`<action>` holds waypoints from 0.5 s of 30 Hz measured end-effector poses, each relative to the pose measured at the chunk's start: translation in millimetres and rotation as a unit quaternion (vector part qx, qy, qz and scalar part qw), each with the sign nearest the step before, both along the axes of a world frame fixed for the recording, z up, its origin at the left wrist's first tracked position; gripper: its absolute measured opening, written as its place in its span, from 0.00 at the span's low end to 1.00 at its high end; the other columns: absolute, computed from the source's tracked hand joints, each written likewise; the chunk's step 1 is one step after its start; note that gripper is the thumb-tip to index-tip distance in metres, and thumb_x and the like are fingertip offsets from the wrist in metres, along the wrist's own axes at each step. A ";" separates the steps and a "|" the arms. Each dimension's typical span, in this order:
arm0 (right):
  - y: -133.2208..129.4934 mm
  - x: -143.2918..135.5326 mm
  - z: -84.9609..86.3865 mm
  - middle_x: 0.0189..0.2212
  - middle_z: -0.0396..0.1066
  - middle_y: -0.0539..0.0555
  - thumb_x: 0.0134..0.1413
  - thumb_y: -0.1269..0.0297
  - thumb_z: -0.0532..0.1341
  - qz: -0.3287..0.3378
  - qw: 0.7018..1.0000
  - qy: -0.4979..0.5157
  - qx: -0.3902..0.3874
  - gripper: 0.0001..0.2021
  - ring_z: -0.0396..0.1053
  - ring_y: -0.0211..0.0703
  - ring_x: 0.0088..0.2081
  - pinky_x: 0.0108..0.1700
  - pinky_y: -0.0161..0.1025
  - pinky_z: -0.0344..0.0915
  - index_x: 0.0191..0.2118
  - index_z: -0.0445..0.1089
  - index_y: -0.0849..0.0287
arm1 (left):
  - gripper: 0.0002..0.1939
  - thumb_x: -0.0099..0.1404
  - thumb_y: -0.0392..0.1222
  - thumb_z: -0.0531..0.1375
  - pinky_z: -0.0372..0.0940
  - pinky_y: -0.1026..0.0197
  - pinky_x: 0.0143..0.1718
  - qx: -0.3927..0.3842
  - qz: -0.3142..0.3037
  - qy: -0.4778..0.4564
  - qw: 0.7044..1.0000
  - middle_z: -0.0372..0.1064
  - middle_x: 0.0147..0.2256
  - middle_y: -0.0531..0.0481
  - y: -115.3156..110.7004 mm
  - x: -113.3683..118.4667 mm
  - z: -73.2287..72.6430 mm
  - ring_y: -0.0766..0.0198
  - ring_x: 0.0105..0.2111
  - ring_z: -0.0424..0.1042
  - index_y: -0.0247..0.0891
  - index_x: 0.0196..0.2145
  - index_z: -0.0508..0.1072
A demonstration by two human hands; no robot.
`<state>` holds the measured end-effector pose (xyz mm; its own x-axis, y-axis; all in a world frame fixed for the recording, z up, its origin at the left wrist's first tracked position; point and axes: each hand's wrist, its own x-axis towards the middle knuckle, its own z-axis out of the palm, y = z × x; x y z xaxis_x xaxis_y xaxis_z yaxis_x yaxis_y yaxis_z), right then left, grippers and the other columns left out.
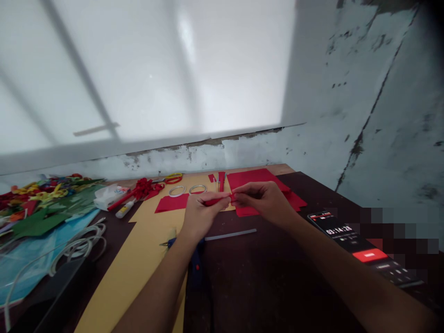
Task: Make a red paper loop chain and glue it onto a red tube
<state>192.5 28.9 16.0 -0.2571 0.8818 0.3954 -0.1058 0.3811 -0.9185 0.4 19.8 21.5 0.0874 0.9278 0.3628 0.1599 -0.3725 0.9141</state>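
Note:
Above the far middle of the table, my left hand and my right hand meet, their fingertips pinched on a narrow piece of red paper. Fingers cover much of it, so I cannot tell whether it is rolled or folded. Red paper sheets lie behind and beneath my right hand. More red paper is left of my left hand, with a silver ring and a second silver ring nearby. A blue glue gun lies partly hidden by my left forearm, with a translucent glue stick at its rear.
Scissors, a red paper flower and a small glue bottle lie left along yellow card. Colourful scraps, a coiled white cable and a black box occupy the left. A phone is at right.

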 end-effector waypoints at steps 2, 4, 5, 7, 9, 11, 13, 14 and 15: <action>-0.4 0.3 1.3 0.33 0.80 0.52 0.49 0.59 0.70 0.012 1.000 0.008 -0.012 0.10 0.79 0.44 0.35 0.43 0.42 0.76 0.38 0.80 0.55 | 0.10 0.54 0.43 0.70 0.67 0.64 0.36 -0.003 -0.006 0.000 1.000 0.80 0.31 0.49 -0.2 -0.3 0.1 0.64 0.32 0.76 0.40 0.35 0.83; -0.6 1.0 2.6 0.34 0.80 0.52 0.50 0.59 0.70 0.021 0.999 0.014 -0.024 0.10 0.79 0.44 0.35 0.43 0.42 0.76 0.38 0.80 0.55 | 0.10 0.54 0.43 0.70 0.67 0.64 0.35 -0.008 -0.009 0.005 1.000 0.80 0.31 0.49 -0.5 -0.6 0.5 0.64 0.32 0.75 0.40 0.35 0.83; -0.5 1.4 3.3 0.33 0.80 0.53 0.50 0.59 0.69 0.020 0.999 0.012 -0.027 0.09 0.79 0.44 0.35 0.43 0.42 0.76 0.38 0.80 0.56 | 0.10 0.54 0.43 0.70 0.67 0.64 0.34 -0.014 -0.010 0.010 1.000 0.79 0.30 0.49 -0.6 -0.7 0.7 0.64 0.31 0.75 0.39 0.35 0.83; -0.3 2.5 4.5 0.32 0.80 0.53 0.49 0.60 0.70 0.006 1.000 0.003 -0.025 0.10 0.79 0.44 0.33 0.41 0.41 0.76 0.38 0.80 0.56 | 0.11 0.55 0.44 0.70 0.66 0.65 0.33 -0.032 -0.022 0.015 0.999 0.79 0.28 0.48 -0.2 -0.7 0.9 0.65 0.29 0.74 0.38 0.36 0.83; 0.2 3.7 5.3 0.31 0.80 0.54 0.49 0.60 0.69 -0.017 1.000 -0.002 -0.021 0.10 0.79 0.45 0.32 0.39 0.42 0.76 0.37 0.80 0.57 | 0.12 0.55 0.45 0.70 0.67 0.65 0.32 -0.055 -0.037 0.003 0.998 0.78 0.27 0.48 0.9 -0.9 0.7 0.66 0.28 0.73 0.38 0.36 0.83; 1.0 4.9 5.6 0.29 0.80 0.54 0.49 0.61 0.68 -0.046 0.999 0.000 -0.019 0.09 0.78 0.45 0.31 0.37 0.42 0.76 0.37 0.80 0.58 | 0.13 0.54 0.45 0.70 0.68 0.64 0.34 -0.074 -0.041 -0.026 0.996 0.79 0.28 0.48 2.5 -1.4 0.1 0.66 0.28 0.74 0.38 0.37 0.83; 1.8 5.5 5.3 0.28 0.79 0.54 0.49 0.61 0.67 -0.066 0.998 -0.003 -0.012 0.09 0.78 0.45 0.30 0.36 0.41 0.75 0.37 0.80 0.58 | 0.13 0.53 0.45 0.71 0.68 0.64 0.34 -0.083 -0.031 -0.047 0.995 0.79 0.28 0.47 3.9 -2.1 -0.5 0.66 0.28 0.74 0.38 0.36 0.83; 2.1 5.6 5.0 0.28 0.79 0.54 0.50 0.62 0.66 -0.070 0.997 -0.008 -0.007 0.10 0.78 0.45 0.30 0.36 0.40 0.75 0.38 0.80 0.58 | 0.13 0.52 0.45 0.71 0.68 0.64 0.35 -0.083 -0.028 -0.051 0.995 0.79 0.28 0.47 4.4 -2.5 -0.7 0.66 0.28 0.74 0.38 0.36 0.83; 2.2 5.6 4.8 0.28 0.79 0.54 0.51 0.62 0.66 -0.071 0.997 -0.015 -0.002 0.10 0.78 0.44 0.30 0.36 0.40 0.75 0.38 0.80 0.58 | 0.13 0.52 0.45 0.72 0.68 0.65 0.35 -0.081 -0.027 -0.050 0.995 0.79 0.28 0.47 4.7 -2.8 -0.8 0.66 0.28 0.74 0.38 0.36 0.83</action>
<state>198.2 31.2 20.8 -0.1412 0.9117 0.3857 -0.0229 0.3865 -0.9220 -2.3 24.5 20.7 0.1093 0.9695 0.2192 0.0480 -0.2254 0.9731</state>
